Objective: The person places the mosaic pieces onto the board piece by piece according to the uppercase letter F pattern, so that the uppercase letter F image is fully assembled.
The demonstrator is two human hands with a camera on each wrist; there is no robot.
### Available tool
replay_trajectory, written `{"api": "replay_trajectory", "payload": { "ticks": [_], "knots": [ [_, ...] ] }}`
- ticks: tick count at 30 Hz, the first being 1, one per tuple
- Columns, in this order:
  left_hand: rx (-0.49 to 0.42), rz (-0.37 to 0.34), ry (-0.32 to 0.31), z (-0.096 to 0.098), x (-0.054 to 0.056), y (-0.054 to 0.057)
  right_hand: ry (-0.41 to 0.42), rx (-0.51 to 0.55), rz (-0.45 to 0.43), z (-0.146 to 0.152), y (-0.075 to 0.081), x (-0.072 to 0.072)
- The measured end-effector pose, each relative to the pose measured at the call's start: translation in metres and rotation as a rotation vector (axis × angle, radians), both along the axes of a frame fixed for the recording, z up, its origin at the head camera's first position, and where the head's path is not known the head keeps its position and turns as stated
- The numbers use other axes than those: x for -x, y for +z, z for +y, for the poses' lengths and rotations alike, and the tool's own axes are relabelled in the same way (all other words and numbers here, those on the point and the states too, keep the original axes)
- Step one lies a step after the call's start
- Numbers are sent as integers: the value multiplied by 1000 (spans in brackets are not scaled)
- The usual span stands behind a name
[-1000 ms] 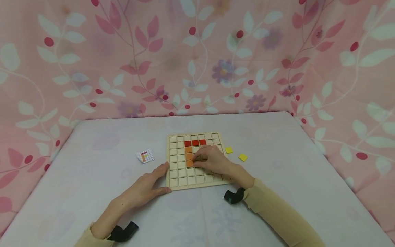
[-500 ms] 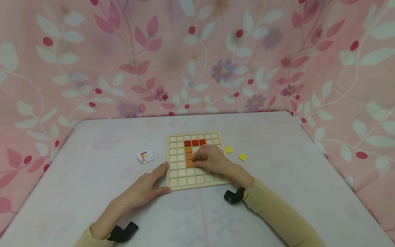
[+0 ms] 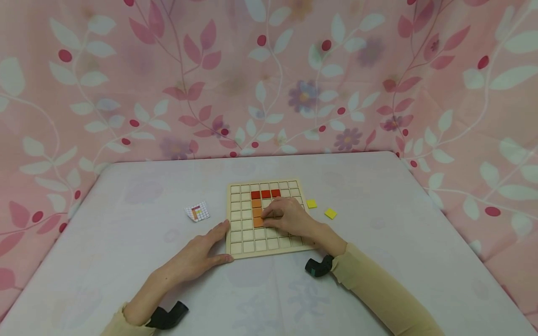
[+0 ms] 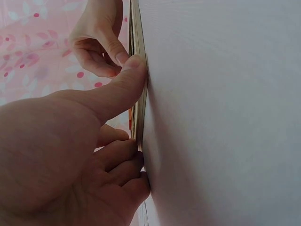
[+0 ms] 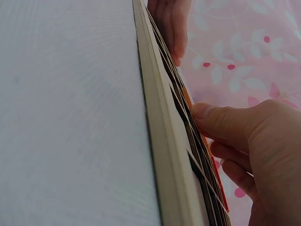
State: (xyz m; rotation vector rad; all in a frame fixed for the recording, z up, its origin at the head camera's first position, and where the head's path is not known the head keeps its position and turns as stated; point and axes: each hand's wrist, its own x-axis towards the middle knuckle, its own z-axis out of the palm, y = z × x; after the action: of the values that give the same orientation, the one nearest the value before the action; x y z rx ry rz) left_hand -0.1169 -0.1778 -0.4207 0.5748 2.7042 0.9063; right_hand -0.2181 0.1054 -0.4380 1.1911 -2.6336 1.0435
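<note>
Grid board (image 3: 249,247): flat on the table (image 3: 260,303), three red tiles (image 3: 265,194) in a row and three orange tiles (image 3: 257,213) below set in its cells.
Left hand (image 3: 191,256): grip wide, thumb and fingers touching the board's near left corner and left edge.
Right hand (image 3: 292,217): over the board, grip narrow beside the orange tiles; whether it pinches a piece cannot be told.
Yellow tiles (image 3: 330,213): two, right of the board.
Patterned slip (image 3: 197,212): left of the board, apart.
</note>
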Motion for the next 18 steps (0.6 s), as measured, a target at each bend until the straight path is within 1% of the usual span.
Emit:
{"api": "replay_trajectory", "payload": {
  "ticks": [5, 18],
  "knots": [
    [-2, -1, 0, 0, 0, 0, 2, -6, 7, 0, 1, 0],
    [6, 7, 0, 0, 0, 0, -4, 39, 18, 3, 0, 2]
  ]
}}
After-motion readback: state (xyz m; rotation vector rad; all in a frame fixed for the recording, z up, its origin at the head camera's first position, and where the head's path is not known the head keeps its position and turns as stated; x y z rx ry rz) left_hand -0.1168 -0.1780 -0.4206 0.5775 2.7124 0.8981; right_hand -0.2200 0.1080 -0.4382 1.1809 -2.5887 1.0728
